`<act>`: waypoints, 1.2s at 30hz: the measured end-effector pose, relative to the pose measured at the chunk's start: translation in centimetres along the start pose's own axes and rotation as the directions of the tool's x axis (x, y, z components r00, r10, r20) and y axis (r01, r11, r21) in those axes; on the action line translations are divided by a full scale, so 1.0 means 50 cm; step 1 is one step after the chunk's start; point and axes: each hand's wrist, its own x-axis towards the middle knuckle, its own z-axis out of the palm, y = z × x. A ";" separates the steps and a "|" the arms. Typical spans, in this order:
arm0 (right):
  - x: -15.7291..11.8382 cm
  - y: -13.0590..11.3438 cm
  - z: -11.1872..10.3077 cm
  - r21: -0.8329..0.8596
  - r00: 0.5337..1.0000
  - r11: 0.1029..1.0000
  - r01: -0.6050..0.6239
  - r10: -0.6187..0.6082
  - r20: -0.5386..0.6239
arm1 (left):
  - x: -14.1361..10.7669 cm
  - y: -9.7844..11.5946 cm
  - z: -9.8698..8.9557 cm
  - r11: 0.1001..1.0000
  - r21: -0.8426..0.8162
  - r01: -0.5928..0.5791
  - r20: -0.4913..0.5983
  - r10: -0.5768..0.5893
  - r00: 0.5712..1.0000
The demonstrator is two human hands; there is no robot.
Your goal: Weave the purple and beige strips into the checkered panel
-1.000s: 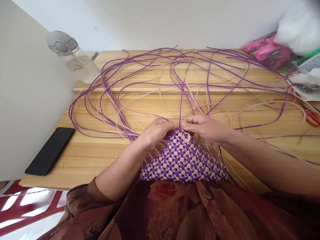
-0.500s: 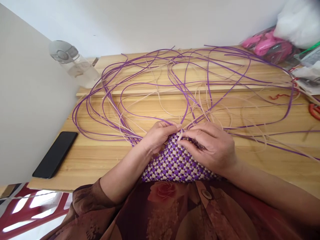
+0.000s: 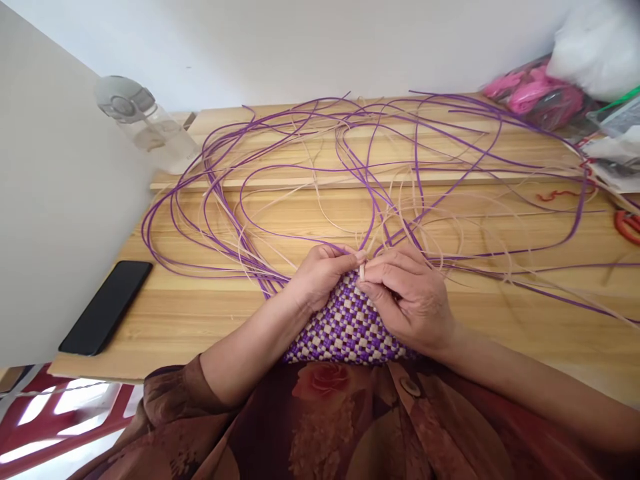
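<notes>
together, both hands pinch the weaving; bottle marking illegible

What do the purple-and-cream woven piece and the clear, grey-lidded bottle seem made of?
Purple-and-cream woven piece: probably plastic cord, smooth with slight sheen. Clear, grey-lidded bottle: see-through body, plastic or glass; smooth opaque lid, likely plastic.

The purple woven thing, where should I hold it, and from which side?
I'd pinch the woven piece near its narrow top, coming from the left, where the left hand holds it. It tapers there, so thumb and finger should fit. The right hand covers part of the right side, pinching a pale strip. The loose strands beyond curve freely, so they'd probably slip.
</notes>
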 end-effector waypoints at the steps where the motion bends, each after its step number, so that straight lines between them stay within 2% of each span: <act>1: -0.004 -0.002 0.002 0.003 1.000 1.000 -0.010 0.009 0.015 | 0.001 -0.005 0.003 1.000 0.009 -0.017 -0.031 0.017 0.999; 5: -0.022 -0.006 0.005 0.025 0.996 0.998 -0.055 0.053 0.072 | 0.007 -0.018 0.002 0.997 0.074 -0.032 -0.089 0.039 0.995; 9: -0.033 -0.002 0.002 0.064 0.998 0.996 -0.061 0.061 -0.002 | 0.015 -0.014 -0.013 0.999 0.047 0.022 -0.070 -0.018 0.997; 14: -0.030 0.000 0.000 0.108 0.995 0.992 -0.065 0.072 -0.062 | 0.011 0.001 -0.019 0.990 0.094 0.102 0.080 -0.109 0.991; 17: -0.020 -0.001 0.006 0.113 0.993 0.988 -0.102 0.107 -0.041 | 0.006 -0.002 -0.012 0.992 0.115 0.045 0.045 -0.051 0.998; 23: -0.018 0.003 0.027 0.047 0.996 0.995 -0.086 0.086 -0.004 | 0.009 -0.022 0.003 0.976 0.199 -0.090 -0.045 0.101 0.994; 28: -0.036 0.011 0.024 0.099 0.995 0.990 -0.095 0.091 0.051 | 0.016 -0.020 -0.009 0.980 0.198 -0.026 -0.057 0.038 0.998; 31: -0.038 0.013 0.018 0.118 0.996 0.990 -0.080 0.076 0.038 | 0.015 -0.013 -0.018 0.982 0.188 0.019 -0.018 -0.016 1.000; 34: -0.037 0.010 0.019 0.098 0.997 0.992 -0.081 0.080 0.011 | 0.014 -0.014 -0.018 0.983 0.185 -0.009 0.017 0.006 1.000; 36: -0.036 0.007 0.022 0.078 0.996 0.993 -0.085 0.083 0.027 | 0.015 -0.019 -0.016 0.984 0.176 -0.042 -0.021 0.047 0.999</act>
